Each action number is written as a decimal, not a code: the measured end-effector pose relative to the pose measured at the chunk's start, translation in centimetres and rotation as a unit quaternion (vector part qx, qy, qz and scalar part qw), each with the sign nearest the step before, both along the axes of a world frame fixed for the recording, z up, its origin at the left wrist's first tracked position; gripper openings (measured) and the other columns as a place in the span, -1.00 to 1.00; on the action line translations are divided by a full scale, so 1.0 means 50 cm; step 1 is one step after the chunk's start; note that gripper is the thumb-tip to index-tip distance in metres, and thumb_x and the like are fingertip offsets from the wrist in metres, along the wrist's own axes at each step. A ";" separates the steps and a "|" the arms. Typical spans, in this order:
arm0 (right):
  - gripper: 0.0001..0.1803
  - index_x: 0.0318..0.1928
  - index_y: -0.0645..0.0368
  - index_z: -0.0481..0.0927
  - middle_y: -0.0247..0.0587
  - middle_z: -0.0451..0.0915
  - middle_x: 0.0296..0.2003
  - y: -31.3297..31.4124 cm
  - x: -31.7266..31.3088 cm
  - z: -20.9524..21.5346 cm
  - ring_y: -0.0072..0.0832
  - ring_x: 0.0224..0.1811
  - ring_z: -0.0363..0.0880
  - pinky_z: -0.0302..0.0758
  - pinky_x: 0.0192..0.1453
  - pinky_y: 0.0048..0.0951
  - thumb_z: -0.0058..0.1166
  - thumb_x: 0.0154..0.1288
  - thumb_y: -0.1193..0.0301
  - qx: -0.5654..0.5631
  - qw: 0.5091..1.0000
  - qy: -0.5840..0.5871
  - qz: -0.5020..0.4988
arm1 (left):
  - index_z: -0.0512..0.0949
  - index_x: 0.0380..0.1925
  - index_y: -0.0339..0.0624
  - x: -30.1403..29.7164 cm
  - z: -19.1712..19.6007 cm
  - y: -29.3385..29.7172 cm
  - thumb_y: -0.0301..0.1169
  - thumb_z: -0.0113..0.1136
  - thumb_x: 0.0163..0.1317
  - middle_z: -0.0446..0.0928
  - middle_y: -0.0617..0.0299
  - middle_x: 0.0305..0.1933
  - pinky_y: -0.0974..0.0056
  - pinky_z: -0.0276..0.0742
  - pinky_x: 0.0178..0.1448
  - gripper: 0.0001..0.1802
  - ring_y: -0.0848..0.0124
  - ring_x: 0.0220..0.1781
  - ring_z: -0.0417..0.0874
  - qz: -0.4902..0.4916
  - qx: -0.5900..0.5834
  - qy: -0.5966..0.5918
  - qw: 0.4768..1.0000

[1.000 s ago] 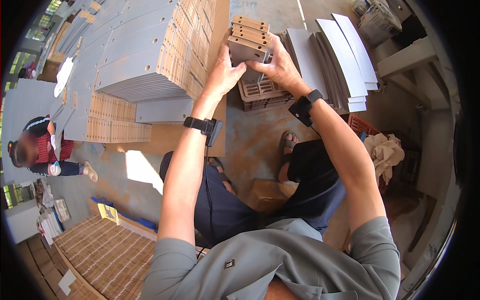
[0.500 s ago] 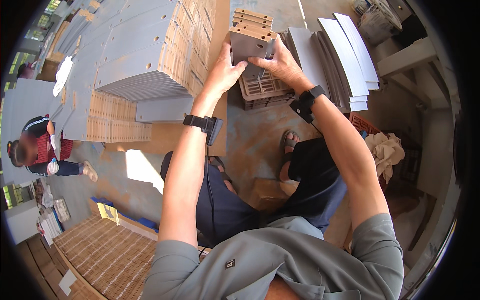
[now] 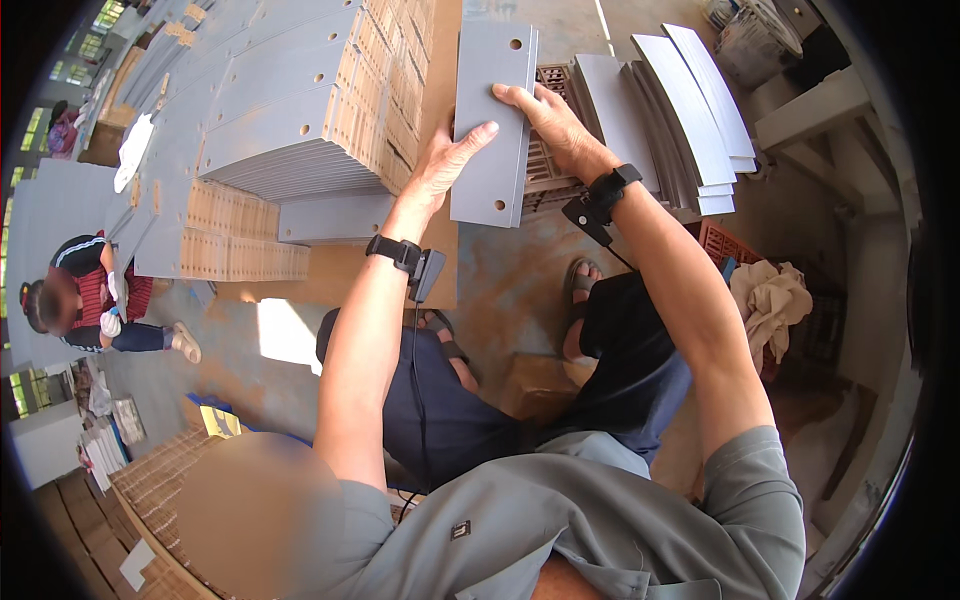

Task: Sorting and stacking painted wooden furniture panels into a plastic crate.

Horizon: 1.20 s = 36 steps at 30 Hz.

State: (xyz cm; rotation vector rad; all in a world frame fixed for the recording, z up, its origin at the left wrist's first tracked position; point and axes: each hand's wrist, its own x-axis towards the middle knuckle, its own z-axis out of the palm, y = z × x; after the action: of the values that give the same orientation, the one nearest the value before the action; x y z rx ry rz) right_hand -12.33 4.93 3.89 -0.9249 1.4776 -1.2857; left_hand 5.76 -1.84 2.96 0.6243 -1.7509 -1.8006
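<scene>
A small stack of grey boards (image 3: 484,185) is between my hands, its broad face turned up toward me, with a round hole near each end. My left hand (image 3: 449,163) grips the stack's left edge, thumb lying on the top face. From the other side my right hand (image 3: 556,128) closes round the right edge, its thumb also pressing on the face. Under and behind the boards is a brown plastic crate (image 3: 546,168) with slotted sides, partly hidden by the stack and my right hand.
Large stacks of drilled grey boards (image 3: 265,130) stand on the left over a brown sheet (image 3: 345,275). To the right lean loose grey panels (image 3: 690,110). A crumpled beige cloth (image 3: 772,305) lies near a red crate (image 3: 722,243). Another person (image 3: 95,295) sits far left.
The boards have been turned in my hands: their drilled wooden end edges faced me before, and now the long grey face does. My right hand has shifted slightly along the edge.
</scene>
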 end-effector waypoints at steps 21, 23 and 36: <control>0.21 0.47 0.33 0.10 0.27 0.03 0.47 0.230 0.198 -0.127 0.16 0.41 0.21 0.50 0.26 0.11 0.47 -0.02 -0.04 0.141 0.865 0.481 0.034 | 0.11 0.39 -0.38 -0.006 -0.244 0.123 0.00 0.47 0.15 0.42 -0.11 0.30 0.05 0.55 0.24 0.04 0.15 0.25 0.54 0.198 0.299 -0.079 0.930; 0.24 0.50 0.31 0.05 0.27 0.02 0.48 0.234 0.205 -0.127 0.17 0.42 0.20 0.47 0.27 0.16 0.50 -0.04 0.01 0.141 0.871 0.470 0.019 | 0.16 0.39 -0.37 0.003 -0.260 0.119 0.04 0.45 0.16 0.42 -0.08 0.31 0.03 0.54 0.26 0.02 0.15 0.28 0.52 0.174 0.317 -0.062 0.930; 0.26 0.54 0.32 -0.08 0.35 -0.15 0.51 0.228 0.223 -0.124 0.28 0.40 0.20 0.47 0.27 0.21 0.45 -0.08 0.23 0.184 0.892 0.410 0.053 | 0.22 0.37 -0.34 0.016 -0.278 0.126 0.12 0.35 0.23 0.44 -0.02 0.31 0.03 0.53 0.30 -0.04 0.13 0.29 0.52 0.135 0.360 -0.001 0.923</control>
State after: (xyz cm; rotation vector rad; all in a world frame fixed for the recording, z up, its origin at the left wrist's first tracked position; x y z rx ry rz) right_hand -1.18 16.35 -2.29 -1.3392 2.1747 -0.4785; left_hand 6.54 4.46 -10.92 1.0872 -0.8924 -2.2085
